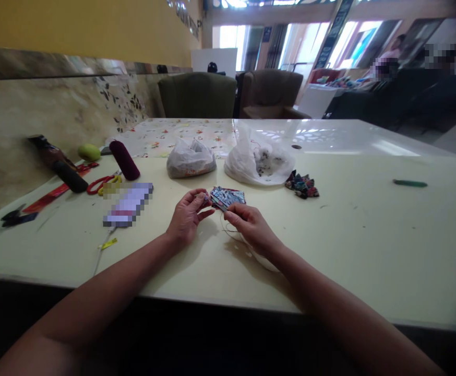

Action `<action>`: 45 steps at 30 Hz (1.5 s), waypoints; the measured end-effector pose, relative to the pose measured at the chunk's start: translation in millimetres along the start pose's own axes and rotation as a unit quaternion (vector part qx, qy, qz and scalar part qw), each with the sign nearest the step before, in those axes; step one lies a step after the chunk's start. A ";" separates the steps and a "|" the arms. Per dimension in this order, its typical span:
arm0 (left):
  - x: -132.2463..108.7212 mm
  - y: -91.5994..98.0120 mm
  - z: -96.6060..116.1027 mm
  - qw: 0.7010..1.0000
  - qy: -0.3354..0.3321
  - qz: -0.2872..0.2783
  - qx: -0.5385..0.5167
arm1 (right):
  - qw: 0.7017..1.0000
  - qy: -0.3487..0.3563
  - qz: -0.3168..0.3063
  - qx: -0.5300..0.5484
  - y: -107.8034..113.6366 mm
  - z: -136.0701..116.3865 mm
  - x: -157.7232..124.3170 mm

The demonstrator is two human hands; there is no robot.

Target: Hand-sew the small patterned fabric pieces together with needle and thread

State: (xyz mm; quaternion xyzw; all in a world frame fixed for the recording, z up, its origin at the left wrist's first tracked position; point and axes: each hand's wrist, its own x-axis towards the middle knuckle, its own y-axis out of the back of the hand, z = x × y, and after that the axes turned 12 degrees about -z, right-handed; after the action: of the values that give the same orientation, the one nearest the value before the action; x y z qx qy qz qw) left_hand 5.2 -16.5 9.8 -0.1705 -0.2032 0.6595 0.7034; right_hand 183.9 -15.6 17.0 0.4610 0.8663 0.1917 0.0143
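Over the middle of the table, my left hand (pixel 187 216) pinches the left end of a small patterned cloth (pixel 230 196) in blue, white and red. My right hand (pixel 253 227) has its thumb and fingers closed on the lower edge of the same cloth. A thin pale thread (pixel 231 231) hangs in loops beneath the cloth, beside my right hand. Whether a needle is between my fingers is too small to tell. To the right lies a small heap of dark patterned cloth pieces (pixel 302 184), their edges pointed.
Behind my hands sit a white plastic bag (pixel 192 159) and an open bag with white fluffy stuff (pixel 239 164). On the left are a phone (pixel 128 204) with a cable, scissors (pixel 97 184), a maroon thread cone (pixel 124 160) and a green fruit (pixel 89 152). A green pen-like tool (pixel 410 183) lies right.
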 end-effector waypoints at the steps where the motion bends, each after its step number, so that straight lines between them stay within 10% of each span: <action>1: 1.1 1.0 0.3 1.000 -0.002 0.009 0.001 | 1.000 -0.002 -0.004 -0.005 0.0 -0.1 0.0; 12: 1.9 2.2 0.2 0.999 -0.028 0.021 0.034 | 0.996 -0.047 -0.055 -0.056 -0.9 -2.6 1.0; 23: -0.9 0.1 0.5 0.995 -0.043 0.039 0.080 | 0.988 -0.053 0.083 0.118 2.6 -1.4 1.8; 30: -1.3 0.0 1.5 0.994 -0.047 0.047 0.087 | 0.975 -0.143 -0.092 0.142 1.1 -4.3 -1.4; 45: -9.5 -9.0 -3.8 0.998 -0.031 -0.001 0.060 | 0.962 -0.116 -0.061 0.238 -6.5 2.3 -0.5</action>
State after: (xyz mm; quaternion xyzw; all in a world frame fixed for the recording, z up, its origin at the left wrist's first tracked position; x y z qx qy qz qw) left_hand 14.4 -26.4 10.6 -0.1072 -0.1857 0.6745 0.7065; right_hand 179.5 -18.6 12.5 0.4160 0.9060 -0.0766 0.0165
